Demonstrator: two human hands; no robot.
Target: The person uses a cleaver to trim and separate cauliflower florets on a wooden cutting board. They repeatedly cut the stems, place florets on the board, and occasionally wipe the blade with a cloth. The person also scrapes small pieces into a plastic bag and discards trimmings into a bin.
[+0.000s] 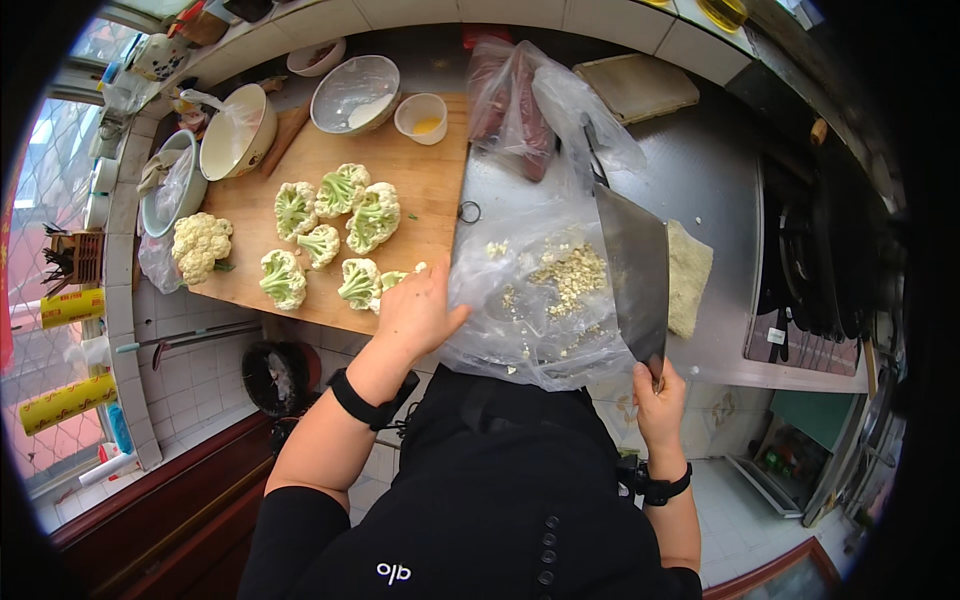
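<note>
My right hand point(660, 394) grips the handle of a wide cleaver point(634, 270), whose blade lies over the right side of a clear plastic bag point(487, 330). Small cauliflower crumbs point(571, 277) are scattered on the bag. My left hand point(416, 307) rests at the front right of a wooden cutting board point(435, 195), its fingers at cut cauliflower pieces point(390, 281) and partly hiding them; whether it holds one is unclear. Several cut florets point(373, 217) lie cut side up on the board, and a larger cauliflower chunk point(202, 246) sits at its left corner.
Behind the board are a glass bowl point(355, 94), a plastic cup with yellow liquid point(421, 120) and a cream bowl point(238, 131). Bagged reddish items point(517, 105) lie behind the clear bag. Right of the cleaver is a pale folded cloth point(688, 277); farther right stands a dark stove point(806, 262).
</note>
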